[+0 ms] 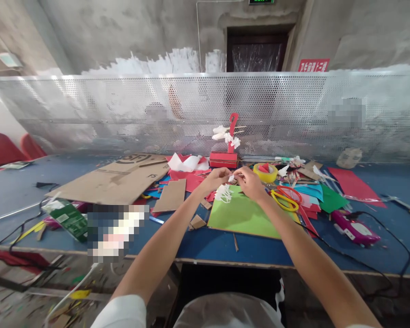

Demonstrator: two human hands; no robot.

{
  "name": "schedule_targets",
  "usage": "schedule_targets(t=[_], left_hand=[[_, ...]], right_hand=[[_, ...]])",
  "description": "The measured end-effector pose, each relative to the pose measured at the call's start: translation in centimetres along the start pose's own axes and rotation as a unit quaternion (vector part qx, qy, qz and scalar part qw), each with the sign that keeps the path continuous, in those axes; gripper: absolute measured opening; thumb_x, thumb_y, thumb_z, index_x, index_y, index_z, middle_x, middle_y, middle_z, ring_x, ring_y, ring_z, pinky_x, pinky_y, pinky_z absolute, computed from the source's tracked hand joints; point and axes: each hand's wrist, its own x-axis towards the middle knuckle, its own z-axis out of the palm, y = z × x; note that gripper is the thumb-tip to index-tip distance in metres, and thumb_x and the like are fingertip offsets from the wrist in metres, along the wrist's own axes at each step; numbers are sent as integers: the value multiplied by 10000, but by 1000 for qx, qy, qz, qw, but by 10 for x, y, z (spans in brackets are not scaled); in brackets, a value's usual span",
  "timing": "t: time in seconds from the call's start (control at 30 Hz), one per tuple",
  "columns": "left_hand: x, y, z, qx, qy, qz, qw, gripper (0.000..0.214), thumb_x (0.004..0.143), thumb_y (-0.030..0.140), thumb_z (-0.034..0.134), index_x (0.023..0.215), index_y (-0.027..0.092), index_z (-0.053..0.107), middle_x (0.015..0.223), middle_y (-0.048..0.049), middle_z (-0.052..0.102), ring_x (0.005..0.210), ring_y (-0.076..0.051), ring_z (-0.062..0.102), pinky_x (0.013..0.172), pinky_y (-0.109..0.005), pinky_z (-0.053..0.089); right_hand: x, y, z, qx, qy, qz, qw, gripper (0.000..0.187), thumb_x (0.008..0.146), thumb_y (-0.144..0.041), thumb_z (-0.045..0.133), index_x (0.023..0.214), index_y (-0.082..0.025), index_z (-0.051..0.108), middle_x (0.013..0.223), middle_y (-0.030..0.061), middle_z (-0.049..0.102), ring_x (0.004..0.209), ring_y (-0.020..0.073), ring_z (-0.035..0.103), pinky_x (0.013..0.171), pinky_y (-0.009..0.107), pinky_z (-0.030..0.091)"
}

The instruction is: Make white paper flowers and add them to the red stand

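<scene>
Over the far edge of a light green sheet (246, 216), my left hand (215, 179) and my right hand (250, 182) meet, fingertips pinched together. Between them is a small white paper piece (231, 178); its exact form is too small to tell. Just below the fingers, white paper cut into thin curling strips (223, 193) lies at the sheet's upper left corner. Behind my hands stands a red box-shaped base (223, 159) with a red upright strip (233, 132). White crumpled paper flowers (228, 137) and thin sticks are attached to that strip.
Large brown cardboard (112, 180) covers the left side. To the right are yellow tape (265, 173), yellow-handled scissors (283, 200), coloured paper (331, 198), and a purple corded device (355, 229). A perforated metal screen (191, 114) rises behind the blue table (208, 248).
</scene>
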Motion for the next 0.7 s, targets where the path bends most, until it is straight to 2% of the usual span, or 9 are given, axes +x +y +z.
schedule_targets(t=[0.2, 0.5, 0.6, 0.7], left_hand=[[2, -3, 3, -10, 5, 2, 1000, 299, 763, 395, 712, 842, 130, 598, 686, 7, 581, 595, -91, 514, 578, -223, 385], [-3, 8, 0, 11, -1, -13, 1000, 339, 772, 445, 703, 867, 135, 603, 724, -6, 605, 634, -100, 540, 617, -237, 400], [-4, 10, -1, 44, -4, -5, 999, 320, 786, 432, 691, 842, 136, 583, 708, 5, 580, 620, -97, 517, 594, -231, 383], [-5, 14, -2, 120, -6, 27, 992, 283, 834, 413, 639, 805, 142, 562, 682, 15, 555, 612, -99, 499, 579, -228, 369]], right_hand=[[1, -4, -2, 32, 5, 47, 998, 87, 916, -257, 533, 921, -205, 602, 884, 49, 689, 818, 197, 647, 755, 292, 477], [1, -7, -3, 109, -21, 101, 989, 153, 902, -356, 563, 946, -213, 595, 879, 49, 706, 815, 207, 674, 709, 300, 498], [2, -5, -3, 133, -32, 107, 985, 169, 897, -371, 569, 945, -211, 589, 883, 51, 711, 818, 211, 679, 721, 315, 504], [2, -1, -1, 174, -45, 134, 975, 172, 887, -374, 575, 925, -206, 574, 840, 48, 707, 754, 201, 674, 693, 319, 510]])
